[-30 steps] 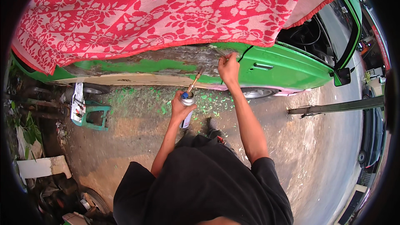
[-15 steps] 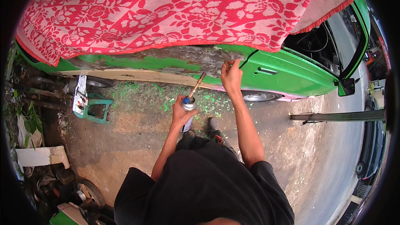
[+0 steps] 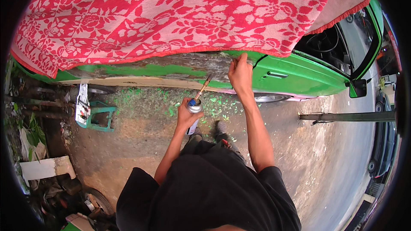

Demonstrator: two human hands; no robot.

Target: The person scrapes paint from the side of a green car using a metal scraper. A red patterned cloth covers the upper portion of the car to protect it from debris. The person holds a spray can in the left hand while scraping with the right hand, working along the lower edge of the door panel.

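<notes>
Paint-flecked ground [image 3: 141, 145] borders the green vehicle [image 3: 304, 80]. Stool [image 3: 92, 120]: near the vehicle's left portion, presumably for easy reach. Left hand [image 3: 185, 114]: fingers wrapped around the gas torch [image 3: 195, 106], short of the vehicle, nozzle [image 3: 205, 86] angled toward its stripped panel [image 3: 209, 63], probably for aim. Right hand [image 3: 241, 77]: fingers curled together at the vehicle's side, apparently for close control; any held item cannot be determined

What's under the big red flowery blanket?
Part of a green car is. Below the blanket you can see scraped bodywork, a door and wheels. Whatever the cloth covers is hidden, so I can't tell.
</notes>
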